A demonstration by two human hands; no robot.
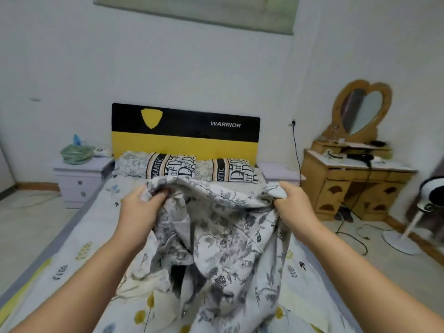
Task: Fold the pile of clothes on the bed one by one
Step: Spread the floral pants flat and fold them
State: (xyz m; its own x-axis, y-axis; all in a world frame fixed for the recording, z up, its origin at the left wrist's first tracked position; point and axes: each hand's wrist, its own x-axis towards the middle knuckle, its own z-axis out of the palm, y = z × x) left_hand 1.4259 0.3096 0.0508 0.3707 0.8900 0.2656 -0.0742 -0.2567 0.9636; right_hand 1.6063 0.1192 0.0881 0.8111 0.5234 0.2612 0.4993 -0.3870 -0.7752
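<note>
fig.: left hand [141, 203] & right hand [292, 198] each clamp a top edge of floral garment [228, 236] above bed [72, 248]; risk: bunched hem drags, fold goes skewed.

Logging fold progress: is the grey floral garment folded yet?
Not folded: both hands, left hand and right hand, hold the grey floral garment up, hanging crumpled.

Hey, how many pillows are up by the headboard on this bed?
2. One pillow lies on the left below the yellow and black headboard; the other pillow lies right beside it. The lifted floral garment may hide more.
</note>
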